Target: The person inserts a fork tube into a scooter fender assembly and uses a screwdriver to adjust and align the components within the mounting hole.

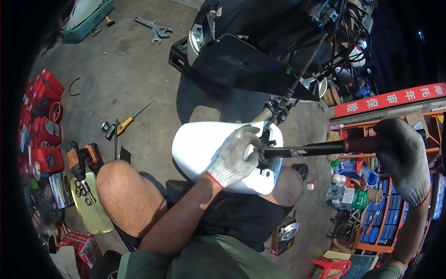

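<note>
A smooth white vehicle panel (200,144) lies across my lap, black fittings along its right edge. My left hand (237,156), in a grey-white knit glove with a red cuff, curls over that edge and steadies the panel. In its gloved grip, my right hand (403,160) has a long screwdriver-like tool (309,149) with a dark shaft and dark red handle. This tool lies nearly level, its left end meeting the black fittings beside my left fingers. Its exact tip is hidden there.
Ahead stands a partly stripped dark vehicle (251,60) with loose cables. Wrenches (155,30) and a yellow-handled screwdriver (125,125) lie on the concrete. A cordless drill (81,158), a tray (93,209) and red bottles (46,125) sit left; orange shelves (388,223) stand right.
</note>
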{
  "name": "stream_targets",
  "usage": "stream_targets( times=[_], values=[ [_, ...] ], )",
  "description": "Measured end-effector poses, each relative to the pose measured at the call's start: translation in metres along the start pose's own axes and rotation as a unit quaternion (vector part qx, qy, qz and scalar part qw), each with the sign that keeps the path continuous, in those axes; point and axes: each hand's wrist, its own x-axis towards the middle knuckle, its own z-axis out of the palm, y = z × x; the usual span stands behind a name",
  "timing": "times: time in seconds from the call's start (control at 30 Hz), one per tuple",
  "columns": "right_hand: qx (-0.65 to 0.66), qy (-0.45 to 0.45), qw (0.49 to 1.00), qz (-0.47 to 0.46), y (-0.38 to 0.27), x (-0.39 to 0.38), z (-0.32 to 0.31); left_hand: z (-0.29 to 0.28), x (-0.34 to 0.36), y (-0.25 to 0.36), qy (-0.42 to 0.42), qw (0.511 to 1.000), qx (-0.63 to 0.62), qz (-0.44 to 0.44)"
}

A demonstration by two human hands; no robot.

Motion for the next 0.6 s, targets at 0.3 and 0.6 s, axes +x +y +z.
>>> stream_targets(
  times=[0.3, 0.6],
  values=[
    [-0.05, 0.041, 0.997, -0.05, -0.004, -0.004, 0.008, -0.006, 0.004, 0.009, -0.047, 0.997, -0.001, -0.053],
    [-0.099, 0.11, 0.974, -0.174, 0.005, -0.02, 0.02, -0.007, 0.004, 0.014, -0.042, 0.998, -0.021, -0.04]
  ],
)
